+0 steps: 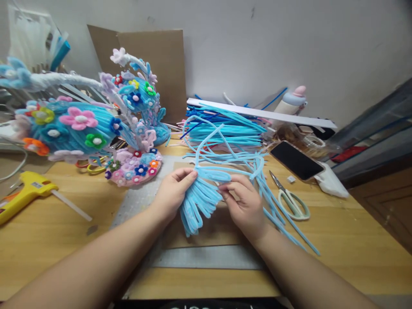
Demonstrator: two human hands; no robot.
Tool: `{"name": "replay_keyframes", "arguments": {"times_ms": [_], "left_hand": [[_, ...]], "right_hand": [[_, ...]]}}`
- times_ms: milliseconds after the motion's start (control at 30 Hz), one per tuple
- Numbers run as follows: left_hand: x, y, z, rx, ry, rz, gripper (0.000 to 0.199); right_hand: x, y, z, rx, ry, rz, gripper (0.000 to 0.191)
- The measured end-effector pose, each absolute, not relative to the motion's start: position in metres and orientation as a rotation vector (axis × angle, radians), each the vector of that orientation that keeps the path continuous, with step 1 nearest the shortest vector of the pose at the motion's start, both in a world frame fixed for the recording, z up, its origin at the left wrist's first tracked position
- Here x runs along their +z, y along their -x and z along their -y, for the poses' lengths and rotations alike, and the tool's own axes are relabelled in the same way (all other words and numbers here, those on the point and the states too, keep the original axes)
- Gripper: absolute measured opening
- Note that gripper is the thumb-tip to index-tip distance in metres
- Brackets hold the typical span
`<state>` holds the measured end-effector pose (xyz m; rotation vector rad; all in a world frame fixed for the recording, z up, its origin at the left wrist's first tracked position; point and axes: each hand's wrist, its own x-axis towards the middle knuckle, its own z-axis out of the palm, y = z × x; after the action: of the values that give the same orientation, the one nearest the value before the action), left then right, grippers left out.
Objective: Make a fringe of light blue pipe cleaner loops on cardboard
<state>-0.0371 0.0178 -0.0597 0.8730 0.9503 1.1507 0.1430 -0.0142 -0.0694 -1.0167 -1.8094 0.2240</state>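
A light-blue bundle of looped pipe cleaners (198, 201) fans out between my two hands, above a piece of brown cardboard (222, 231). My left hand (174, 189) pinches it at the top left, where the loops gather and free stems bend upward. On the other side, the thumb and fingertips of my right hand (241, 201) close on the end of the topmost loop. Loose light-blue pipe cleaners (273, 206) trail to the right, close to my right hand.
Decorated blue flower ornaments (80, 124) stand at the left, near a yellow glue gun (28, 193). Piled blue pipe cleaners (225, 128) lie at the back. Scissors (292, 201) and a phone (296, 159) rest at the right. A grey cutting mat (206, 257) lies underneath the cardboard.
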Motion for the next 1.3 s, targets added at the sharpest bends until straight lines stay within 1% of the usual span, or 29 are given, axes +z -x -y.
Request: {"name": "replay_keyframes", "arguments": {"times_ms": [167,300,533,700,933,1133,1300], "left_hand": [[-0.058,0.035,-0.014,1.267,-0.902,-1.042,0.026],[-0.061,0.032,-0.012,1.345,-0.940,-1.079,0.023],[-0.065,0.031,-0.012,1.444,-1.082,-1.139,0.016],[-0.065,0.032,-0.014,1.434,-0.999,-1.128,0.017],[-0.067,0.032,-0.017,1.404,-0.994,-1.160,0.019],[-0.068,0.035,-0.020,1.319,-1.008,-1.105,0.024],[-0.071,0.037,-0.023,1.275,-0.998,-1.092,0.027]], "right_hand": [[-0.067,-0.139,0.023,0.175,1.011,1.861,0.019],[-0.066,-0.134,0.028,0.223,0.993,1.828,0.022],[-0.063,-0.127,0.030,0.297,1.062,1.771,0.014],[-0.067,-0.126,0.026,0.404,1.137,1.853,0.005],[-0.066,-0.130,0.022,0.396,1.037,2.012,0.010],[-0.065,-0.141,0.014,0.352,0.918,2.107,0.003],[-0.066,-0.148,0.008,0.393,0.874,2.133,0.012]]}}
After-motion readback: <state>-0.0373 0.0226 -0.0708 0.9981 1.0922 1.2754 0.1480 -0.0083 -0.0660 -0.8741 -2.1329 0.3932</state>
